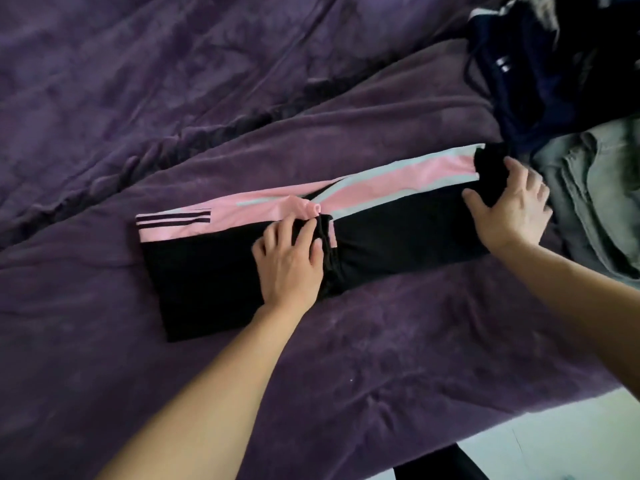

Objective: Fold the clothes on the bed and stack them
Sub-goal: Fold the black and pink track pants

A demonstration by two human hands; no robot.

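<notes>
Your left hand [287, 261] on garment [398, 230] middle, fingertips buried, grip unclear; right hand [512, 206] clamps black end; dark pile [540, 74] cropped.

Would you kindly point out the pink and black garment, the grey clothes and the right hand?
pink and black garment [398, 230]: head view, on its black panel.
grey clothes [595, 188]: head view, on the top layer.
right hand [512, 209]: head view, on the back of the hand.
</notes>
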